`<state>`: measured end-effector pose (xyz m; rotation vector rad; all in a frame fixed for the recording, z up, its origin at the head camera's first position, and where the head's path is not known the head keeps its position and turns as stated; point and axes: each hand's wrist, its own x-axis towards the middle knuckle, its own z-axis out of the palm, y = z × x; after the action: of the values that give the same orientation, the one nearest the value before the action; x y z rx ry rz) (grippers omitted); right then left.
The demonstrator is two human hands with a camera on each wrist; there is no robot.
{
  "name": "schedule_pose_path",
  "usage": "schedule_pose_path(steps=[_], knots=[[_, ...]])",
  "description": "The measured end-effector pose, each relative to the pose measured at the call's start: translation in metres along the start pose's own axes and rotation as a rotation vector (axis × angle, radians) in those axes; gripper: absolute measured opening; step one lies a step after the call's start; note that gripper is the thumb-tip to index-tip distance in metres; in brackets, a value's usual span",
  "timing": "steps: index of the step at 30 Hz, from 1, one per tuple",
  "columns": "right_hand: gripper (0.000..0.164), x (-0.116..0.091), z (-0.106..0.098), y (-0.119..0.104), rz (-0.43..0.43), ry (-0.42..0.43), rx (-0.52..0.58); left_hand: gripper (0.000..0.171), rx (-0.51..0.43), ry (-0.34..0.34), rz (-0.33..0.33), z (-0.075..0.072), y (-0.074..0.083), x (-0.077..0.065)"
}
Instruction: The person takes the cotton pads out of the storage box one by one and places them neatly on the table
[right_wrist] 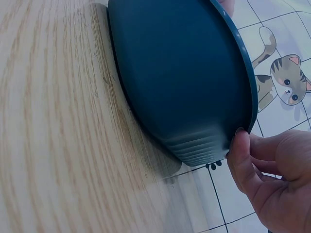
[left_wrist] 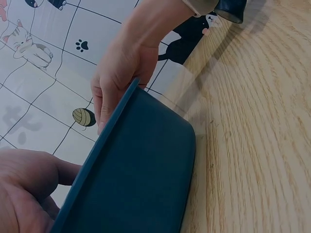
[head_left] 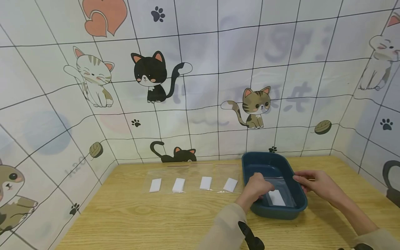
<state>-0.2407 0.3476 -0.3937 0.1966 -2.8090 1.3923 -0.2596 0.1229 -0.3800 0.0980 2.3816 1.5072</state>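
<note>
A dark blue plastic basin (head_left: 278, 212) stands on the table's right side. In it lies a clear zip bag (head_left: 289, 194) with a white rectangular piece (head_left: 277, 198) inside. My left hand (head_left: 257, 187) reaches over the basin's left rim, its bent fingers at the bag's left side. The fingertips are partly hidden, so whether they pinch the bag cannot be told. In the left wrist view the left hand (left_wrist: 29, 189) is partly behind the basin wall. My right hand (head_left: 318, 184) pinches the basin's right rim between thumb and fingers, clearly seen in the right wrist view (right_wrist: 272, 170).
Left of the basin, several clear bags (head_left: 193, 173) lie in a row near the table's back edge, each with a white piece (head_left: 205, 183). The wooden table (head_left: 150, 218) meets a cloth wall (head_left: 206, 104) printed with cats. A dark object (head_left: 393, 184) shows at the right edge.
</note>
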Motion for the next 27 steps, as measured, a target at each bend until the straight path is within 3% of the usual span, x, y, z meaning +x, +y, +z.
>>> schedule_pose_path(steps=[6,15,22,27], knots=[[0.057,0.0003,0.0,-0.0002,0.008,-0.005,0.003,0.047,-0.165,-0.038,-0.021,0.0002,-0.0009,-0.001],[0.056,0.0009,-0.0004,0.0,0.017,-0.008,-0.004,0.045,-0.243,-0.029,-0.054,0.0027,-0.0009,0.0],[0.056,0.0022,-0.0006,0.0012,0.02,-0.008,0.001,0.042,-0.242,-0.029,-0.061,0.005,-0.0009,0.0006],[0.057,0.0008,-0.0007,0.0,0.02,-0.007,0.006,0.011,-0.19,-0.029,-0.031,0.0072,-0.0018,0.0004]])
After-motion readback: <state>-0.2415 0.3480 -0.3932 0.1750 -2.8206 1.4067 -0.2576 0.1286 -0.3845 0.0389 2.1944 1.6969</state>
